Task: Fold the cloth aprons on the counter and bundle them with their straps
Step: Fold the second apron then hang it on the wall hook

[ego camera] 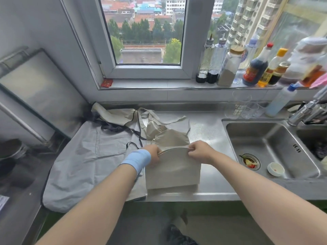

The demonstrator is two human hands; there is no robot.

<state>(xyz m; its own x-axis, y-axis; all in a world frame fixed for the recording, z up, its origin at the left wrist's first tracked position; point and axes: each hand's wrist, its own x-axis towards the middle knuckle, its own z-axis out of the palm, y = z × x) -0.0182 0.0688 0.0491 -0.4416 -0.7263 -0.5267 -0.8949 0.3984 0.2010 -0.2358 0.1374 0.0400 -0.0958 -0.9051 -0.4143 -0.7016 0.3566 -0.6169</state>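
A beige apron (174,169) lies folded into a rough rectangle on the steel counter (208,131), its upper part still loose and rumpled behind. My left hand (153,154) and my right hand (199,151) each pinch an end of its beige strap (174,149), which stretches in a shallow arc between them just above the fold. A grey apron (85,156) with dark straps lies spread flat to the left, partly hanging over the counter's front edge. A blue band sits on my left wrist.
A steel sink (269,147) with a small white dish (275,169) is at the right, a tap (307,110) behind it. Several bottles (254,68) line the windowsill, glasses (238,106) stand below. A dark pot (10,149) sits at far left.
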